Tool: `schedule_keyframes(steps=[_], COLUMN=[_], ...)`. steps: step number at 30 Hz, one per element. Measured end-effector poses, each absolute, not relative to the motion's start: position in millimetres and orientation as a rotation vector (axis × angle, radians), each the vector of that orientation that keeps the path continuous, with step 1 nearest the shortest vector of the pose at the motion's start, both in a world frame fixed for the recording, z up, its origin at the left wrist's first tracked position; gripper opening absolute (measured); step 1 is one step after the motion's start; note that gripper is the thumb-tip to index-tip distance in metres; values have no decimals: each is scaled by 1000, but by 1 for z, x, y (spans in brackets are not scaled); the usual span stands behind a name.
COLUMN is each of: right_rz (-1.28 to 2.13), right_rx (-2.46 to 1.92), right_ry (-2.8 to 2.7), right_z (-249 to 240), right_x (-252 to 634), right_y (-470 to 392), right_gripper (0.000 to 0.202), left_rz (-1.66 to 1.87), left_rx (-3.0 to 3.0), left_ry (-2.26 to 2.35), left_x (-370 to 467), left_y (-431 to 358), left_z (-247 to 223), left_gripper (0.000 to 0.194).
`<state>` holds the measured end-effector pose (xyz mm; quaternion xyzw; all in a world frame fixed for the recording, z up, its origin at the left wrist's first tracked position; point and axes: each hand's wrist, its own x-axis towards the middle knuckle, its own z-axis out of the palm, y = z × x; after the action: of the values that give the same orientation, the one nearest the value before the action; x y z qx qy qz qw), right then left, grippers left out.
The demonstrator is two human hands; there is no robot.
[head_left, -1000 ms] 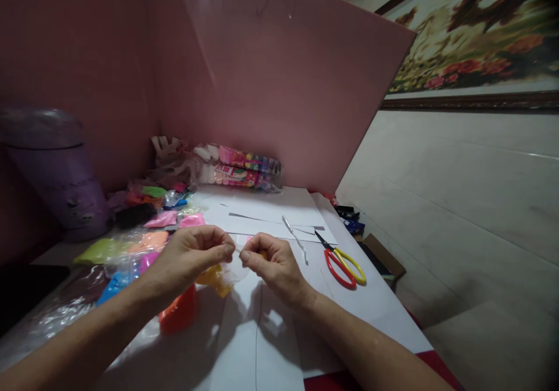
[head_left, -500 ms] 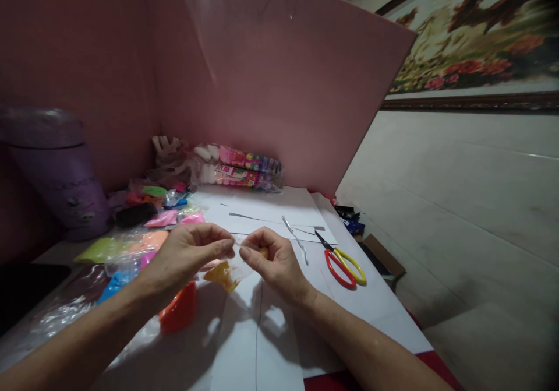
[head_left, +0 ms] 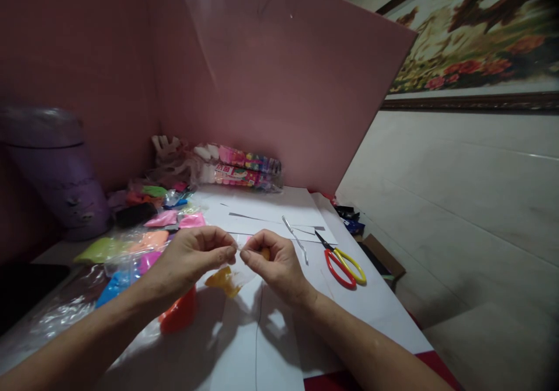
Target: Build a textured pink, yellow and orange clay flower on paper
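Observation:
My left hand and my right hand meet over the white table, thumbs against fingertips. Pinched between them is the top edge of a small clear plastic bag. Yellow-orange clay shows in the bag's lower left part, hanging below my fingers. A small orange-yellow bit shows inside the curl of my right fingers; I cannot tell whether it is in the bag. An orange-red clay packet lies below my left wrist.
Scissors with red and yellow handles and a thin clear stick lie to the right. Coloured clay packets spread on the left, near a purple tumbler. Wrapped packs lie behind white paper, against a pink panel.
My left hand has shifted slightly right and down, closer to my right hand. Both keep their pinch on the bag, and the clay in it has moved very slightly.

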<state>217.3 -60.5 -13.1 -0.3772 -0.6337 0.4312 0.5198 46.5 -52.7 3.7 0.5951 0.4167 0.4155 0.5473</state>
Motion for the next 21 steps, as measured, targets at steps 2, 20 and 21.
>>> schedule_keyframes(steps=[2, 20, 21], right_rz=[1047, 1080, 1073], right_rx=[-905, -891, -890], right_ry=[-1512, -1504, -1502], right_z=[-13, -18, -18], right_x=[217, 218, 218], right_y=[-61, -58, -58], right_gripper=[12, 14, 14], left_rz=[987, 1059, 1061], left_rx=[1415, 1391, 1392], left_ry=[990, 983, 984], left_x=[46, 47, 47], left_y=[-54, -54, -55], left_z=[4, 6, 7], left_gripper=[19, 29, 28])
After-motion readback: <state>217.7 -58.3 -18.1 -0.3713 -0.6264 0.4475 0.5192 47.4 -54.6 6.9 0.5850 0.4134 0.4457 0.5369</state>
